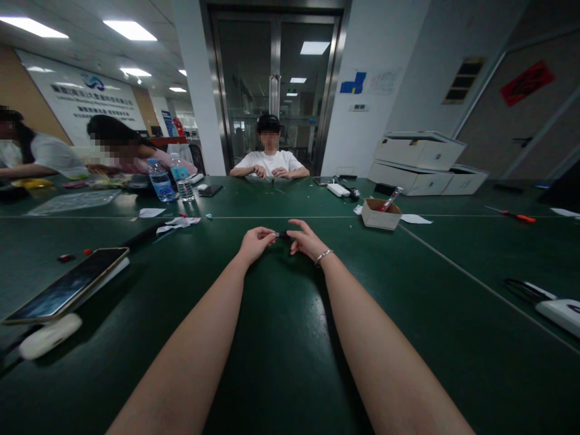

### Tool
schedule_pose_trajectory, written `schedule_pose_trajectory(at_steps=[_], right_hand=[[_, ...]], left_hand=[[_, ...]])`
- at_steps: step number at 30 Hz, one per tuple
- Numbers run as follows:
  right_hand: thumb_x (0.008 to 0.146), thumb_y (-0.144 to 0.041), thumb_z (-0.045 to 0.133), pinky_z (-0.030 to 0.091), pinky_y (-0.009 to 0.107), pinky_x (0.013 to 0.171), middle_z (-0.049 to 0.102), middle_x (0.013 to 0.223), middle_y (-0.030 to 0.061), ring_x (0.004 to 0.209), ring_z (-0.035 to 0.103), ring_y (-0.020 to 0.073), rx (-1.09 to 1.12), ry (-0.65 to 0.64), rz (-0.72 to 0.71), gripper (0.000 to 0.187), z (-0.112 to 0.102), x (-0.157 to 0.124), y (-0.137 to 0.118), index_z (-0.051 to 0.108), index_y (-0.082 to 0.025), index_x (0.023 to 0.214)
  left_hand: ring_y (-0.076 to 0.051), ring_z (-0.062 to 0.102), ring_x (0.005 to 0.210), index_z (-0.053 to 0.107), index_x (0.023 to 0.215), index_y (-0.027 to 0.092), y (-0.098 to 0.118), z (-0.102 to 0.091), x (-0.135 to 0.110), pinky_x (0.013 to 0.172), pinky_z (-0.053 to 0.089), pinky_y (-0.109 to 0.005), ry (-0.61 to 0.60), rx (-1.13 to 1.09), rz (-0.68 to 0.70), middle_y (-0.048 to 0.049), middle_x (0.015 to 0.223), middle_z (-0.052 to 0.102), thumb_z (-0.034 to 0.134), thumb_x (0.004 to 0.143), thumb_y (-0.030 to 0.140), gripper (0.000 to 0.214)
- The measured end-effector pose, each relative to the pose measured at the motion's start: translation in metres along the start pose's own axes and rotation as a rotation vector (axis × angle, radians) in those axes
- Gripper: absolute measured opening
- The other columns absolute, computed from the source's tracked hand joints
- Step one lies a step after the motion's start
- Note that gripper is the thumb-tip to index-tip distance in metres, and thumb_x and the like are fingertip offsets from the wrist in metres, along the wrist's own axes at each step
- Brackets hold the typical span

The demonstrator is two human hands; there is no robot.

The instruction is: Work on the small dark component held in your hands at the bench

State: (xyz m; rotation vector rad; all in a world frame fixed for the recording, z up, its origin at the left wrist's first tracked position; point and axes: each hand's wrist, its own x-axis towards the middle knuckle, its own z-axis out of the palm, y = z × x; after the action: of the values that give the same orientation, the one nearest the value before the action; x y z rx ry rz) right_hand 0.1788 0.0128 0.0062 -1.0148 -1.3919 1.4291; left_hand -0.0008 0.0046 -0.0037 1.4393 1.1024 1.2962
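Note:
My left hand (257, 243) is closed in a pinch over the middle of the table. Its fingertips grip the silvery left end of a small, dark, stick-like piece (281, 234), too small to name more exactly. Just to the right, my right hand (308, 241) has its fingers apart, the index finger raised. One of its fingertips meets or nearly meets the dark end of the piece. A silver bracelet (323, 257) circles my right wrist. Both hands are low over the green tabletop (281, 338).
A small open box (380, 215) holding a red-and-clear tool stands right of my hands. At left are a phone (72, 284), a white rounded case (51, 336) and water bottles (162, 181). A screwdriver (512, 214) lies right. A person (270, 162) sits opposite; others sit left.

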Motion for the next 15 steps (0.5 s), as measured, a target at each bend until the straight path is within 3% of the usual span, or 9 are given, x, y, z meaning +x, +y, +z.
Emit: schedule_pose_trajectory(at_steps=[2, 6, 10, 15], right_hand=[[0.084, -0.026, 0.053, 0.048, 0.019, 0.037, 0.062, 0.071, -0.001, 0.035, 0.05, 0.0048, -0.038, 0.015, 0.031, 0.03, -0.0002, 0.0018, 0.0016, 0.045, -0.019, 0.112], [0.079, -0.016, 0.06, 0.051, 0.02, 0.039, 0.064, 0.076, -0.0024, 0.036, 0.052, 0.0047, -0.027, -0.008, -0.025, 0.037, -0.0015, 0.0047, 0.005, 0.046, -0.021, 0.112], [0.086, -0.022, 0.054, 0.05, 0.02, 0.039, 0.066, 0.068, 0.0017, 0.035, 0.051, 0.0055, -0.032, -0.016, 0.02, 0.017, -0.0019, 0.0055, 0.0063, 0.052, -0.015, 0.101], [0.086, -0.015, 0.055, 0.05, 0.018, 0.04, 0.067, 0.065, 0.0012, 0.036, 0.051, 0.0053, -0.015, -0.019, 0.011, 0.011, -0.0007, 0.0043, 0.0059, 0.055, -0.014, 0.097]], left_hand=[[-0.015, 0.063, 0.068, 0.065, 0.082, 0.012, 0.0003, 0.0002, 0.0001, 0.07, 0.05, -0.032, 0.002, -0.002, -0.004, -0.0045, 0.069, 0.067, 0.073, 0.063, 0.029, 0.026], [-0.014, 0.062, 0.066, 0.065, 0.082, 0.012, 0.0004, 0.0001, 0.0003, 0.069, 0.049, -0.031, 0.001, -0.002, -0.002, -0.0044, 0.068, 0.066, 0.072, 0.064, 0.029, 0.026], [-0.013, 0.061, 0.064, 0.064, 0.08, 0.012, 0.0, 0.0001, 0.0006, 0.065, 0.048, -0.028, -0.002, 0.002, -0.002, -0.0038, 0.067, 0.065, 0.07, 0.066, 0.028, 0.023], [-0.011, 0.058, 0.057, 0.061, 0.086, 0.015, -0.0011, 0.0002, 0.0005, 0.057, 0.045, -0.025, -0.023, 0.021, -0.006, -0.001, 0.062, 0.063, 0.068, 0.069, 0.034, 0.026]])
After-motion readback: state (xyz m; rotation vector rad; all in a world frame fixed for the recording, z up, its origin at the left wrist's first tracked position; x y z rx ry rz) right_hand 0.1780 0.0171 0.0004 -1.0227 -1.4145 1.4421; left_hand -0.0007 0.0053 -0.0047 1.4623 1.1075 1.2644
